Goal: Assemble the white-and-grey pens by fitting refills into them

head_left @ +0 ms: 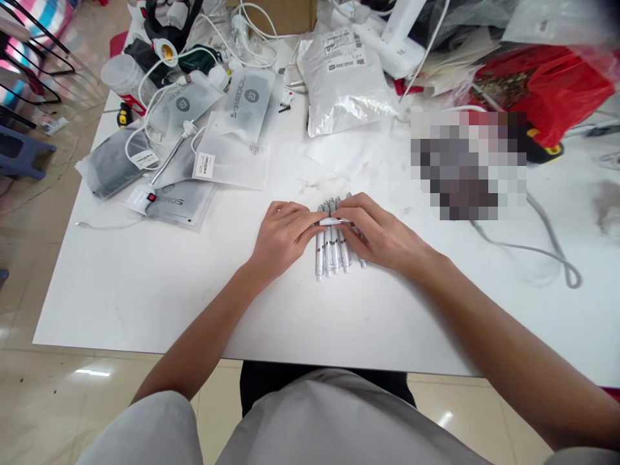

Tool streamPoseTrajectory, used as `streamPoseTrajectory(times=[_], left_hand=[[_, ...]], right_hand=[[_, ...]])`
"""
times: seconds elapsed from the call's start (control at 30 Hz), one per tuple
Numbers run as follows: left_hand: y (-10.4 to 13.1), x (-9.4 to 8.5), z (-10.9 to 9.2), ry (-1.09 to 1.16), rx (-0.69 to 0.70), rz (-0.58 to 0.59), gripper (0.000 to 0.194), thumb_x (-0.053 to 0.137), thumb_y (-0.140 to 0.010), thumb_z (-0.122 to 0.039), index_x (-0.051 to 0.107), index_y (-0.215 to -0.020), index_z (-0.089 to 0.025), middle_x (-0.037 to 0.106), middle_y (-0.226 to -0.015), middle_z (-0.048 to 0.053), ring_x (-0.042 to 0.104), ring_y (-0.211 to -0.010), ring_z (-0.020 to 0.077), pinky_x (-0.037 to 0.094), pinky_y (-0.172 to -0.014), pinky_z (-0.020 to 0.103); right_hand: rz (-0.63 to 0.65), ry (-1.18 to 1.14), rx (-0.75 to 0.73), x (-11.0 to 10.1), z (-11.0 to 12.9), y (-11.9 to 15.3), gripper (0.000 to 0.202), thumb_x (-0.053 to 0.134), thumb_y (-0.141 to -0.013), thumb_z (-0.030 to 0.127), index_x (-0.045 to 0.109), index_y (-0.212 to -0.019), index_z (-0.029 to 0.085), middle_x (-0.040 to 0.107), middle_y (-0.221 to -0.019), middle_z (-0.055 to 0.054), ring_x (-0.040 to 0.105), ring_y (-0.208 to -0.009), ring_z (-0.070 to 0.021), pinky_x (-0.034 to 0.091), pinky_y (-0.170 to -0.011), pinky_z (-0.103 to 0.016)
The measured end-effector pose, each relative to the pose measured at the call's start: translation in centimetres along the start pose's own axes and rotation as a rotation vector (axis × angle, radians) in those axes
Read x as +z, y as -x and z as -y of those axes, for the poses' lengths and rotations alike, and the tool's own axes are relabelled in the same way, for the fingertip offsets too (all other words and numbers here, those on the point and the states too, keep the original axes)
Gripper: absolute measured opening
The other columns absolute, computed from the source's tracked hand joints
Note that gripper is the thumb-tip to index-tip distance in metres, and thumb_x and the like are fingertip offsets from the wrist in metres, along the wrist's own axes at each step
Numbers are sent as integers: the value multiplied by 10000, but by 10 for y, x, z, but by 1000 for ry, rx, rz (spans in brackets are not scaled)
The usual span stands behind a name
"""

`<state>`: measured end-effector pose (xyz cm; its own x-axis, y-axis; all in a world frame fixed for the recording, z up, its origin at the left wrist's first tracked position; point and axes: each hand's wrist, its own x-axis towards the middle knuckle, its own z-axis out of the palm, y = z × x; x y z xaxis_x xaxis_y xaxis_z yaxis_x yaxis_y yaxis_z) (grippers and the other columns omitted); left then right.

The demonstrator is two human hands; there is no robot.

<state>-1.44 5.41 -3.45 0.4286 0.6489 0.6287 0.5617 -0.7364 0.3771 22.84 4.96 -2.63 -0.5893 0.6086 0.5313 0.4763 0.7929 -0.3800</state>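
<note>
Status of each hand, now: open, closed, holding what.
Left hand: closed, fingertips pinching one end of a white pen held crosswise over other pens.
Right hand: closed, fingertips at the same pen's other end.

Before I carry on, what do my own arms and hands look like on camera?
The left hand and right hand are bare: no gloves, and no rings to be seen on the fingers. No watch, band or cable shows at either wrist. The forearms are uncovered, below short, plain light grey sleeves that match the shirt.
</note>
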Motion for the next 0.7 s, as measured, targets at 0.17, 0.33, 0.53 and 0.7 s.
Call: streamPoseTrajectory(times=[0.17,0.33,0.53,0.7], left_hand=[[0,0,0,9,-16,15,160,673,-1076,-356,771,-1102,-232,807,-868,-2,739,-870,166,463,-904,366],[0,0,0,9,24,-20,134,686,-1069,-327,767,-1081,-220,812,-876,1,745,-865,163,467,-899,356],[0,0,1,8,12,-18,128,696,-1063,-326,772,-1081,-225,815,-869,-2,751,-857,165,476,-894,359],[1,0,1,10,-5,-12,165,703,-1057,-365,784,-1095,-226,819,-875,7,755,-858,173,487,-902,367]], right_hand=[[-36,16,-41,3,-4,2,323,517,-1093,153,591,-1395,239,672,-1203,-137,697,-1080,-256,643,-866,-403],[-9,5,4,1,-1,0,274,514,-1112,207,574,-1378,237,648,-1212,-130,686,-986,-223,622,-764,-357],[-13,-1,5,-1,2,-1,289,519,-1115,229,575,-1399,228,673,-1177,-136,693,-1023,-248,633,-827,-391],[-15,1,0,0,2,0,273,482,-1114,185,589,-1358,245,671,-1186,-129,692,-991,-233,624,-776,-369]])
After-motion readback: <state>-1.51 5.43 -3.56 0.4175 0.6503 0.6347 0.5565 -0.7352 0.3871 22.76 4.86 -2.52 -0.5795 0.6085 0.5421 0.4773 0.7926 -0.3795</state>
